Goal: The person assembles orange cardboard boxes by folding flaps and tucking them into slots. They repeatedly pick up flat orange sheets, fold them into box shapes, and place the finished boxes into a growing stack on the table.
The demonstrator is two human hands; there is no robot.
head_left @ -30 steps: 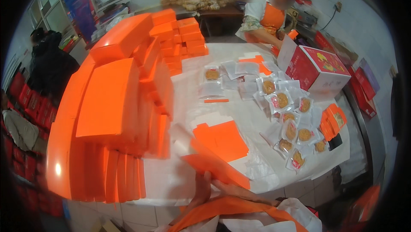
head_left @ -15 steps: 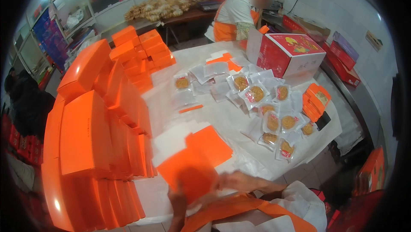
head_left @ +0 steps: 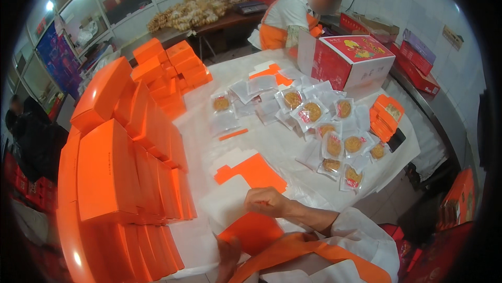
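Close to my body is a folding carton (head_left: 256,233), part of it orange and its white inner face turned up beside my right hand. My left hand (head_left: 228,254) grips its lower left edge, fingers mostly hidden. My right hand (head_left: 266,202) is closed over the carton's right side, fingers curled; whether card is pinched in it is hidden. Just beyond lie flat orange and white carton blanks (head_left: 256,172). Farther right, several round golden pastries in clear packets (head_left: 312,113) are spread out, some overlapping.
Tall stacks of orange boxes (head_left: 107,170) line the left side. A red and white box (head_left: 353,63) stands at the far right, near an open orange box (head_left: 386,118). A co-worker in an orange apron (head_left: 274,35) bends at the far edge. A thin orange strip (head_left: 233,134) lies mid-table.
The carton has been turned or folded, so a white face now shows beside the orange. My right hand has moved up and left over it; my left hand has lowered slightly.
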